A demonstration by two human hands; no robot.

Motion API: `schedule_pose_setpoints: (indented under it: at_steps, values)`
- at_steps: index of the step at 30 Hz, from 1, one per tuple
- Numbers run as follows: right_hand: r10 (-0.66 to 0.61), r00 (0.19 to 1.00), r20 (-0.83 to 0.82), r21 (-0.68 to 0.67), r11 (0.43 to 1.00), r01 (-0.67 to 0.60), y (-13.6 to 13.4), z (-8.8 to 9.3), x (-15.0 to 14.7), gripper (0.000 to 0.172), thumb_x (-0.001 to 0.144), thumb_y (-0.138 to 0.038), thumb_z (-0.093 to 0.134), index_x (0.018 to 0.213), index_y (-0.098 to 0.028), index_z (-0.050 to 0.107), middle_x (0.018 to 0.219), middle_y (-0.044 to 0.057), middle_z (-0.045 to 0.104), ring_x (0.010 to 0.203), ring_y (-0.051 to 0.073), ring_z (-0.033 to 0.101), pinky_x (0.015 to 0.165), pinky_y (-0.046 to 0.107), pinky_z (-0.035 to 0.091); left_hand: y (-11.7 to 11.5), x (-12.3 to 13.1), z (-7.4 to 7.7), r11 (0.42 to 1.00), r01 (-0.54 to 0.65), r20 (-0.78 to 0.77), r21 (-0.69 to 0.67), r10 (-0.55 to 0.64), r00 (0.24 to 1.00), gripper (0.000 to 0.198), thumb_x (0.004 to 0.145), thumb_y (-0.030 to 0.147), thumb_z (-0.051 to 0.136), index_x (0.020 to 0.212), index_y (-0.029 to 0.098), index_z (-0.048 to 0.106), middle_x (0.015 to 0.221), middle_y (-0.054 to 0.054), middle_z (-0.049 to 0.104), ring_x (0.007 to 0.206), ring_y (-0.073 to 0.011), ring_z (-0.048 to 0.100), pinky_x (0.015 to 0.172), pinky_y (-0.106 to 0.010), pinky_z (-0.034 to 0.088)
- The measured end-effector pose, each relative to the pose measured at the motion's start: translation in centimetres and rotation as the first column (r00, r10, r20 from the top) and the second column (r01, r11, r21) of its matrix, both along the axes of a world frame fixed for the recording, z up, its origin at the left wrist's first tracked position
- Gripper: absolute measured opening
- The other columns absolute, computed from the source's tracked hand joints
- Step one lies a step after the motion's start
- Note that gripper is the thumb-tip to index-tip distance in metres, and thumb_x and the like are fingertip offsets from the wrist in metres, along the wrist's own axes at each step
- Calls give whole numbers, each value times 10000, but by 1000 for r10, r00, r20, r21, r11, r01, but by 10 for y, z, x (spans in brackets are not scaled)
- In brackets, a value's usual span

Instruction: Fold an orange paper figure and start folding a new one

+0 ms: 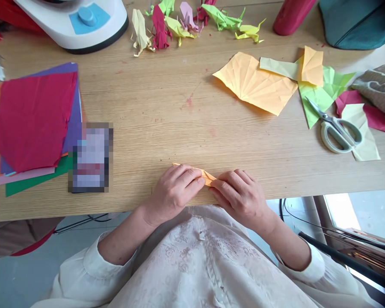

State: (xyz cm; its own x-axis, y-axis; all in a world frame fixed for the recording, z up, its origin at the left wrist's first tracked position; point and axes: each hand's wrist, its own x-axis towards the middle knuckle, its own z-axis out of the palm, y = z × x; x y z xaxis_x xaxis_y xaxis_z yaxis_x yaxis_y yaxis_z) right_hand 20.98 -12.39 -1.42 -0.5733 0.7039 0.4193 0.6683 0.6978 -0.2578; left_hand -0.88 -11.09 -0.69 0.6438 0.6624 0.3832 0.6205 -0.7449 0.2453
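At the table's point(131, 128) near edge, your left hand point(179, 188) and right hand point(240, 194), knuckles up, pinch a folded orange paper point(207, 177) between them.

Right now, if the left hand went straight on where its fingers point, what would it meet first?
Beyond the folded orange paper that it holds, the left hand would probably meet the right hand first, though depth is hard to judge.

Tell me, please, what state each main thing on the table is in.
Orange strip: folded, held by left hand and right hand
Large orange sheet: creased, spread open
Scissors: blades apparently shut
Light-green sheet: creased, partly under the scissors
Left red sheet: unfolded, wrinkled
Paper figures: folded
Phone: flat, screen blurred
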Motion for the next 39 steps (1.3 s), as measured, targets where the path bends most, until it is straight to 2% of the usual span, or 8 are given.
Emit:
schedule_pose_setpoints:
  at_steps: [8,13,18,25,29,34,39]
  values:
    - [-10,999,-49,-83,996,6,-1,-1,0,107,959,-148,587,895,-149,673,810,73,635,720,180,498,652,326,369,0,4,2,980,-54,75,-189,69,995,97,932,96,599,934,185,637,998,-44,680,888,-181,587,802,-342,504]
    - [-69,993,-92,-145,988,55,-3,-3,0,118,966,-159,577,880,-148,657,822,79,621,735,182,514,673,328,381,-1,6,1,976,-78,74,-205,94,993,54,951,131,581,940,175,611,989,-52,658,882,-185,564,808,-353,499]
    - [-156,985,-75,-156,977,143,-5,-3,-4,160,964,-180,574,810,-169,616,757,48,549,682,176,448,653,327,356,-3,11,0,969,-129,65,-213,146,987,58,955,138,567,915,169,595,1014,-69,637,902,-198,553,817,-369,496]
    - [-189,979,-75,-176,969,173,-9,-3,1,131,968,-184,579,849,-173,632,774,35,520,699,173,442,669,327,346,-4,16,0,951,-170,102,-259,202,974,68,957,165,580,894,181,601,996,-63,619,895,-197,546,812,-372,484]
    - [-209,971,-114,-205,961,183,-15,-2,9,76,961,-162,595,917,-179,653,784,29,525,710,165,471,676,323,352,-3,17,0,952,-177,91,-250,205,975,79,950,159,579,876,181,594,998,-70,619,895,-205,544,810,-383,482]
    - [-243,959,-147,-257,945,200,-21,-2,15,86,954,-144,604,911,-197,657,797,23,541,711,151,495,687,319,362,-3,15,2,953,-157,83,-261,185,979,57,940,170,601,885,186,606,1007,-71,613,904,-209,544,812,-394,487]
    - [-248,958,-144,-245,947,208,-24,-1,14,75,947,-138,619,949,-200,661,801,19,554,706,142,518,696,320,357,-5,14,3,951,-136,94,-279,168,981,56,930,140,612,916,191,632,1040,-71,614,934,-212,550,822,-397,494]
